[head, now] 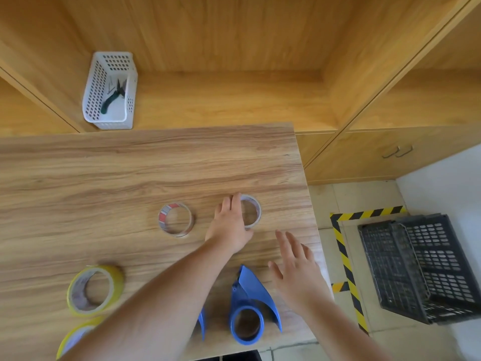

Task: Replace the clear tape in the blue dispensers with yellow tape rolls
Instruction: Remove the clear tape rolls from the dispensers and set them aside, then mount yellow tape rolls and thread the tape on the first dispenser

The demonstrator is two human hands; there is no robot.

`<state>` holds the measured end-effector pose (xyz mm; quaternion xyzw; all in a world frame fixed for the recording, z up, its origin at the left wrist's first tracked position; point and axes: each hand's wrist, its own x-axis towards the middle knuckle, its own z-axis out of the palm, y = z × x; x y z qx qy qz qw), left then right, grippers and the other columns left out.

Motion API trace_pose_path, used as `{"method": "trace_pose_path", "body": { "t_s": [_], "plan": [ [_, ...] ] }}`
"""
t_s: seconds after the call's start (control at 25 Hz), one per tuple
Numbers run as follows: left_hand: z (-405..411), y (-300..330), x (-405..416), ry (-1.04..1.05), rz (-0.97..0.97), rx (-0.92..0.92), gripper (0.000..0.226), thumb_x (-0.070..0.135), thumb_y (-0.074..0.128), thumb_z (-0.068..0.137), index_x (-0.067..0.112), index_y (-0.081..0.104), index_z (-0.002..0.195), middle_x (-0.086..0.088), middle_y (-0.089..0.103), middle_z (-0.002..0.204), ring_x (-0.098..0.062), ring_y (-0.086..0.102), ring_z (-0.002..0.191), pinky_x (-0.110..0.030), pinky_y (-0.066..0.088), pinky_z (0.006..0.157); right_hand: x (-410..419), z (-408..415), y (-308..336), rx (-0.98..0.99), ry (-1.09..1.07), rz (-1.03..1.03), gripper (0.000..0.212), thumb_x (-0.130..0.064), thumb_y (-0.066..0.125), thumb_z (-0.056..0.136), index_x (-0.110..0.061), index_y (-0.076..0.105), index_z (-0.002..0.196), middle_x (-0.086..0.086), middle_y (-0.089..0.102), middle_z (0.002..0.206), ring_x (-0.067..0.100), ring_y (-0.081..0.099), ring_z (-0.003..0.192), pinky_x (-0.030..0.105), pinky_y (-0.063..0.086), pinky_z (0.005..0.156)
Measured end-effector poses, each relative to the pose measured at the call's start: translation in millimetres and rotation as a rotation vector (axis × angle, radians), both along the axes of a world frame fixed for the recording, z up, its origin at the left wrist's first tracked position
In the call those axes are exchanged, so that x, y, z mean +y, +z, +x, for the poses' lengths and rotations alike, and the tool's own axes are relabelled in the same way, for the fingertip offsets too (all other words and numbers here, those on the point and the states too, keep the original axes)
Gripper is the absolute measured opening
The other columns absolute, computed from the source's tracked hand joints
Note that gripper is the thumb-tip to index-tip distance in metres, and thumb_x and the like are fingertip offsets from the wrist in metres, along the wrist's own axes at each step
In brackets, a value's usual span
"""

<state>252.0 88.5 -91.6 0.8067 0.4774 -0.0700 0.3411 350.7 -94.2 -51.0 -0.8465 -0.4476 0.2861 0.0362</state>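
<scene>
Left hand (230, 225) seemingly touches clear roll (251, 211).

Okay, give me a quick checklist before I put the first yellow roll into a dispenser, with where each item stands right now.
1. Clear rolls out of the dispensers: ok, one clear roll lies flat mid-table, the other clear roll is under the left hand.
2. Dispenser hub empty: ok for the blue dispenser; the second dispenser is mostly hidden by the arm, cannot tell.
3. Yellow rolls within reach: ok, one yellow roll and another yellow roll sit near the table's front left.
4. Hands free: not ok, left hand is on a clear roll; right hand is open and empty.
5. Yellow tape's loose end found: cannot tell.
</scene>
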Motion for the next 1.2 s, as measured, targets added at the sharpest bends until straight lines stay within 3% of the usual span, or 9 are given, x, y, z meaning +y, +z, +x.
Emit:
{"method": "trace_pose_path", "body": {
  "t_s": [0.24, 0.48, 0.64, 0.76, 0.92, 1.2],
  "plan": [
    [-49, 32, -20, -0.134, 0.209, -0.061, 0.105, 0.044, 0.075, 0.076, 0.028, 0.010, 0.156, 0.002, 0.016, 0.161, -0.025, 0.024, 0.146, -0.045, 0.036, 0.116, 18, -32, 19, -0.015, 0.046, 0.037, 0.074, -0.048, 0.042, 0.100, -0.027, 0.005, 0.160, 0.004, 0.020, 0.167, 0.032, 0.024, 0.147, 0.046, 0.028, 0.120],
    [-170, 45, -34, 0.031, 0.376, -0.009, 0.095, 0.060, 0.063, 0.073, 0.028, 0.022, 0.153, 0.001, 0.025, 0.158, -0.024, 0.030, 0.142, -0.044, 0.036, 0.112, 50, -103, 36, 0.019, 0.145, 0.131, 0.070, -0.041, 0.046, 0.098, -0.028, 0.015, 0.159, 0.006, 0.025, 0.166, 0.034, 0.022, 0.147, 0.051, 0.031, 0.117],
    [-262, 44, -34, 0.298, 0.311, 0.066, 0.100, 0.063, 0.068, 0.070, 0.025, 0.028, 0.154, -0.001, 0.026, 0.161, -0.026, 0.024, 0.149, -0.047, 0.033, 0.115, 60, -150, 33, 0.043, 0.231, 0.136, 0.067, -0.043, 0.041, 0.099, -0.027, 0.014, 0.158, 0.005, 0.026, 0.164, 0.033, 0.022, 0.147, 0.049, 0.028, 0.118],
    [-311, 37, -28, 0.464, 0.212, 0.096, 0.116, 0.067, 0.075, 0.065, 0.024, 0.018, 0.156, -0.005, 0.021, 0.164, -0.027, 0.016, 0.153, -0.048, 0.029, 0.118, 60, -174, 23, 0.059, 0.282, 0.092, 0.068, -0.048, 0.040, 0.101, -0.033, 0.006, 0.158, -0.001, 0.018, 0.167, 0.031, 0.016, 0.152, 0.050, 0.027, 0.120],
    [-334, 27, -18, 0.499, 0.081, 0.135, 0.130, 0.071, 0.079, 0.058, 0.026, 0.008, 0.156, -0.002, 0.017, 0.166, -0.025, 0.015, 0.152, -0.046, 0.030, 0.118, 58, -193, 14, 0.075, 0.307, 0.051, 0.069, -0.051, 0.040, 0.100, -0.035, 0.005, 0.158, -0.002, 0.015, 0.169, 0.031, 0.013, 0.153, 0.051, 0.026, 0.121],
    [-326, 22, -5, 0.508, -0.003, 0.098, 0.115, 0.046, 0.086, 0.066, 0.016, 0.020, 0.156, -0.006, 0.036, 0.152, -0.030, 0.033, 0.142, -0.043, 0.039, 0.111, 54, -198, 11, 0.036, 0.284, 0.052, 0.068, -0.050, 0.040, 0.100, -0.033, 0.009, 0.158, -0.003, 0.019, 0.168, 0.029, 0.017, 0.153, 0.049, 0.027, 0.120]
  ]
}}
